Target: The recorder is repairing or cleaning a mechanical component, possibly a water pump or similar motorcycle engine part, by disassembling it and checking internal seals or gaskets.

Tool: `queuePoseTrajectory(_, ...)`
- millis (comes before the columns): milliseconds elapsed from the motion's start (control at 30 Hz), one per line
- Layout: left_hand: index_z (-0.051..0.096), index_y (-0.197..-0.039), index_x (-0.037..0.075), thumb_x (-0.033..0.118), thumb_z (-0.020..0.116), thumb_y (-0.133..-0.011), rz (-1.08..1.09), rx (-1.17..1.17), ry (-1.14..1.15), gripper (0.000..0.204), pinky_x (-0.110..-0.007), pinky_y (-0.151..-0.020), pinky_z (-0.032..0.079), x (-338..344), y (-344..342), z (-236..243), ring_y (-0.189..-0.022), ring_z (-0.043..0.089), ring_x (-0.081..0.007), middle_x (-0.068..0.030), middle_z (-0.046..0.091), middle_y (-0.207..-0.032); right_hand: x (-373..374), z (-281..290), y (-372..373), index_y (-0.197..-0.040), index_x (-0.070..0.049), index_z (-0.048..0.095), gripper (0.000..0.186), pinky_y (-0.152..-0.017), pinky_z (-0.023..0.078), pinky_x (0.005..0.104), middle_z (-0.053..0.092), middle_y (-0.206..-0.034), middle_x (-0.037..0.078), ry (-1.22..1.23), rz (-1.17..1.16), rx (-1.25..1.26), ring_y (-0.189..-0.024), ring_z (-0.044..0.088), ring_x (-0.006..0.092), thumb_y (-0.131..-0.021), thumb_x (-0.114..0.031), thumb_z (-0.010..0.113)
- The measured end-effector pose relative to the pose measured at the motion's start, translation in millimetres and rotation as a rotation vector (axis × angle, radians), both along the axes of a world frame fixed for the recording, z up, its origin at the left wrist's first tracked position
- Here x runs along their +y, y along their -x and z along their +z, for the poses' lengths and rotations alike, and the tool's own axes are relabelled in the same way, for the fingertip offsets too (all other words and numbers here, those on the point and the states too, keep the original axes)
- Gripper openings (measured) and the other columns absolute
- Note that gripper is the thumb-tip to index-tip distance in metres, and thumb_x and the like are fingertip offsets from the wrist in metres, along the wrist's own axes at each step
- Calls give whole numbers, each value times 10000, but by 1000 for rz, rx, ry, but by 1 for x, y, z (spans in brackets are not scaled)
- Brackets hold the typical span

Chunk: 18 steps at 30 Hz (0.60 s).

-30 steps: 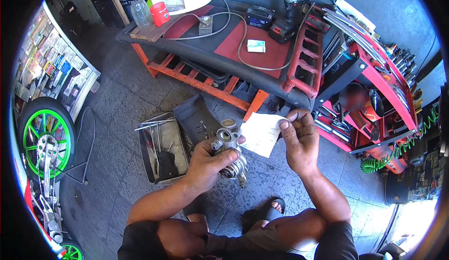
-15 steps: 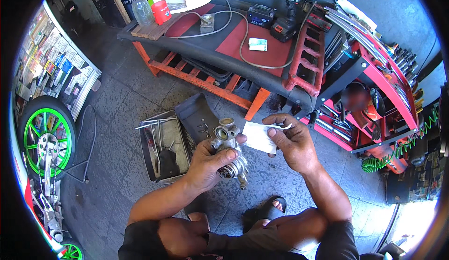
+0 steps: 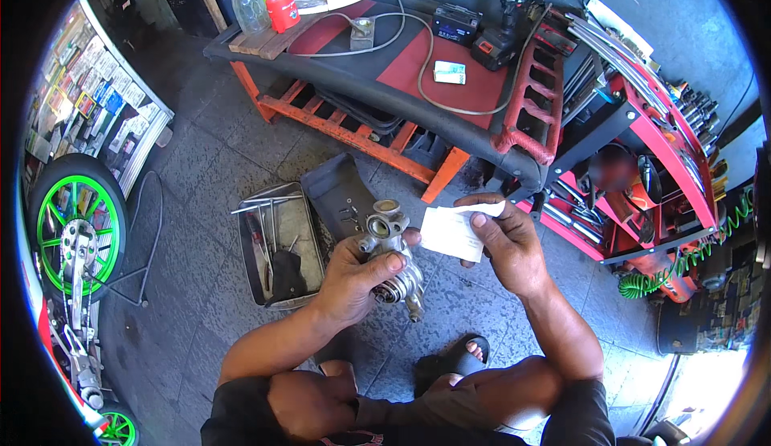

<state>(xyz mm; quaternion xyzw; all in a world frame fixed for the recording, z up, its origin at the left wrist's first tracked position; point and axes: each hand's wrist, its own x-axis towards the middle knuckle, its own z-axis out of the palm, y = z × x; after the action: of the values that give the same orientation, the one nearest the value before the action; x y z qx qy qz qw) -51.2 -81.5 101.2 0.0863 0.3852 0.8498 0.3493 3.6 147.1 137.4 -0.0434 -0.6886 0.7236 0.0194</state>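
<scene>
Curled further inward than a second ago, my right hand (image 3: 516, 247) faces a long red-and-black padded counter (image 3: 401, 70); my left hand (image 3: 350, 279) grips a silvery cast-metal part (image 3: 393, 242); just beside it, my right pinches a thin white paper sheet (image 3: 450, 232).

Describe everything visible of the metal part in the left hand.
The metal part is silvery-grey and looks like cast metal, irregular in shape. Two round openings show near its top, one above the other; a ringed round section sits lower, and a narrow fitting juts out at bottom right. The left hand grips it above the floor, thumb across its front, a fingertip showing on its right.
</scene>
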Motion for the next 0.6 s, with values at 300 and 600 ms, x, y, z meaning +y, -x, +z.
queuePoseTrajectory(300, 643, -1178, -2, 194, 660, -925, 122, 36, 5, 321, -408, -861, 580, -4, 14, 2, -1182, 607, -291, -182, 661, -1194, 16, -16, 10, -1152, 63, 597, 362, -656, 574, 323, 662, -1070, 183, 133, -96, -19, -848, 683, 232, -875, -41, 388)
queuePoseTrajectory(600, 639, -1104, 7, 194, 650, -956, 471, -150, -11, 238, -335, -825, 573, -54, 41, -34, -1082, 665, -244, -121, 692, -1054, 1, -122, 18, -1019, 5, 560, 227, -717, 544, 389, 645, -874, 174, -484, -16, -396, -872, 662, 282, -824, -62, 654)
